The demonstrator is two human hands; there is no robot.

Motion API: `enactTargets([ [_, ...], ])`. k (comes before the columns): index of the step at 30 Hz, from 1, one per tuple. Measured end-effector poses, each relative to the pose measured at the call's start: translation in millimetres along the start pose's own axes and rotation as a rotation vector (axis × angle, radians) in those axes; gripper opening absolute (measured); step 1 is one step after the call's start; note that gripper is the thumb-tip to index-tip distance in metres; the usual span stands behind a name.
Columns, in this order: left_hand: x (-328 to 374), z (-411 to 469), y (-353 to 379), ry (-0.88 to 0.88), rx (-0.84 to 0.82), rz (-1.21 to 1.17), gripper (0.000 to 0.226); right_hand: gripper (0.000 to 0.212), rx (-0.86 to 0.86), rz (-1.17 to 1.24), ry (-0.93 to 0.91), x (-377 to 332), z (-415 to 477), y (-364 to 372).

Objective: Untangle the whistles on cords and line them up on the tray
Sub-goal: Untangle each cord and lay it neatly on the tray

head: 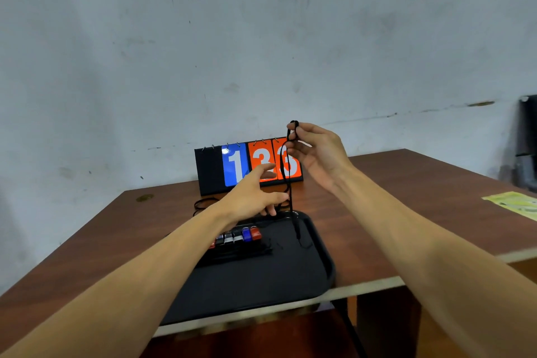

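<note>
Here the right hand pinches the top loop of a black cord, which hangs nearly vertical. Its dark lower end reaches the tray just right of the row of whistles. The left hand, fingers spread and holding nothing, hovers just left of the cord's middle.

The right hand pinches the top of a black cord, which hangs down from its fingers to the tray. The left hand spreads open just left of the cord. Whistles lie in a row below its fingers.
</note>
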State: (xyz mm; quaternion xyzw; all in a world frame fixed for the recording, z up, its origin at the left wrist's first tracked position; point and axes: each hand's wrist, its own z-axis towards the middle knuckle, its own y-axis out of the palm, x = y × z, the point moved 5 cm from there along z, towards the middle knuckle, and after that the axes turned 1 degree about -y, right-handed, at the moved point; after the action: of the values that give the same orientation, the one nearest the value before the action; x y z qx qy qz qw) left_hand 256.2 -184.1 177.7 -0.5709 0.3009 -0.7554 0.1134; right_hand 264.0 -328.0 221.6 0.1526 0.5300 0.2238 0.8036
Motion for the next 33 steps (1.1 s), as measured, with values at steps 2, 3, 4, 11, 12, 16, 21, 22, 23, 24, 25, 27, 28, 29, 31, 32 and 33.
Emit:
enactTargets([
  [2, 4, 1, 9, -0.012, -0.082, -0.003, 0.054, 0.017, -0.041, 0.012, 0.008, -3, -1, 8],
  [3, 6, 1, 14, -0.011, -0.123, 0.026, 0.041, 0.017, -0.051, 0.020, 0.010, -5, -2, 10],
  [4, 8, -1, 18, -0.004, -0.151, 0.063, 0.029, 0.016, -0.057, 0.027, 0.013, -6, -2, 11],
  [11, 7, -11, 10, -0.026, -0.052, -0.121, 0.016, 0.015, 0.016, -0.186, 0.103, 11, -3, -10],
  [12, 6, -13, 6, -0.037, -0.053, -0.129, 0.015, 0.015, 0.028, -0.230, 0.129, 17, -3, -15],
  [16, -7, -19, -11, -0.089, -0.052, -0.045, 0.017, 0.016, 0.147, -0.424, 0.228, 37, -3, -42],
  [21, -32, -21, -10, -0.155, -0.026, 0.065, 0.016, 0.012, 0.197, -0.641, 0.328, 59, -14, -70],
  [22, -37, -21, -6, -0.170, -0.026, 0.075, 0.016, 0.012, 0.152, -0.720, 0.356, 64, -17, -72],
  [23, -43, -20, -1, -0.183, -0.029, 0.087, 0.018, 0.012, 0.104, -0.798, 0.376, 69, -20, -74],
  [24, -47, -20, 2, -0.193, -0.035, 0.102, 0.023, 0.012, 0.061, -0.866, 0.384, 72, -22, -75],
  [25, -51, -20, 6, -0.199, -0.050, 0.123, 0.031, 0.011, 0.025, -0.917, 0.385, 74, -24, -76],
  [27, -59, -21, 13, -0.204, -0.097, 0.184, 0.052, 0.010, -0.056, -0.995, 0.377, 79, -28, -75],
  [28, -62, -22, 17, -0.195, -0.114, 0.221, 0.061, 0.010, -0.106, -1.029, 0.364, 82, -30, -74],
  [29, -64, -24, 21, -0.172, -0.114, 0.251, 0.066, 0.010, -0.156, -1.057, 0.351, 84, -33, -72],
  [31, -62, -30, 26, -0.053, -0.041, 0.330, 0.067, 0.011, -0.251, -1.109, 0.333, 90, -37, -68],
  [32, -60, -33, 28, 0.040, 0.022, 0.395, 0.063, 0.012, -0.292, -1.132, 0.328, 94, -39, -66],
  [33, -58, -36, 29, 0.128, 0.068, 0.463, 0.058, 0.012, -0.320, -1.148, 0.325, 98, -40, -65],
])
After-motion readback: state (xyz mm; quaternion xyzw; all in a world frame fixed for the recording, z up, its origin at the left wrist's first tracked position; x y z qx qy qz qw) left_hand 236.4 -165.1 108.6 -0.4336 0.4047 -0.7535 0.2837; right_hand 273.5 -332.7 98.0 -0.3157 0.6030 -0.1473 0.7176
